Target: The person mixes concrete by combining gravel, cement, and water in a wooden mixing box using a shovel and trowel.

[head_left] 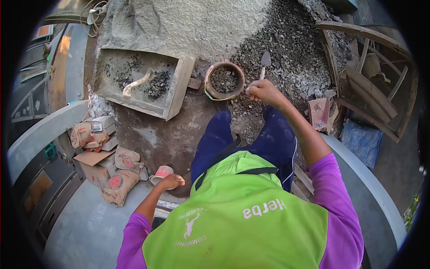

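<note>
My right hand (265, 92) is closed beside the round mould, with the handle of a small pointed trowel (266, 59) running into it. The trowel's blade points away over dark gravel. Just left of this hand stands a brown, pot-like ring mould (244, 80) with dark gravel inside. A pale band circles its lower edge. Low on the left, my left hand (172, 181) is closed at the side of a red-and-white plastic tub (162, 172). Its fingers are partly hidden from above.
A shallow mixing box (179, 85) at left holds gravel and a pale curved handle (136, 85). Grey sand (201, 27) and a gravel heap (286, 49) lie ahead. Paper sacks (118, 184) sit at left. A pink dustpan-like piece (319, 114) and broken wooden frame (371, 89) stand right.
</note>
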Demonstrator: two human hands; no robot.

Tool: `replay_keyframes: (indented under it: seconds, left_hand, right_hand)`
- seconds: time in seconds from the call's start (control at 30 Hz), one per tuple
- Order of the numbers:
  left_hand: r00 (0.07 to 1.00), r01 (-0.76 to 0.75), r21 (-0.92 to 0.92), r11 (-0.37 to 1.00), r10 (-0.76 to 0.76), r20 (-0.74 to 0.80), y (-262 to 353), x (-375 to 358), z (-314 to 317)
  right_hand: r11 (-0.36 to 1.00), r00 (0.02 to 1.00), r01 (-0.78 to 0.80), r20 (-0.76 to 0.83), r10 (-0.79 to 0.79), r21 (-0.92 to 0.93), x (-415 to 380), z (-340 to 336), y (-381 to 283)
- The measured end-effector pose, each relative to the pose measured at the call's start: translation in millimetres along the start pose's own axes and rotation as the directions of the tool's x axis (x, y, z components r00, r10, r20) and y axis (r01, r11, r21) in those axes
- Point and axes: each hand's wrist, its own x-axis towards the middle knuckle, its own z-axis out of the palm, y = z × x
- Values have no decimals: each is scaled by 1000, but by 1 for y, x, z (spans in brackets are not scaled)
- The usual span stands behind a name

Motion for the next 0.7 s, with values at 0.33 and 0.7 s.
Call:
replay_keyframes:
  seconds: [0.33, 0.7]
  left_hand:
    - [764, -256, 229, 939, 342, -548, 245, 260, -147]
    - [682, -519, 476, 710, 680, -270, 515, 507, -135]
  right_hand:
    - [891, 918, -336, -318, 238, -304, 98, -150, 330]
    - [452, 266, -891, -855, 446, -42, 20, -249, 664]
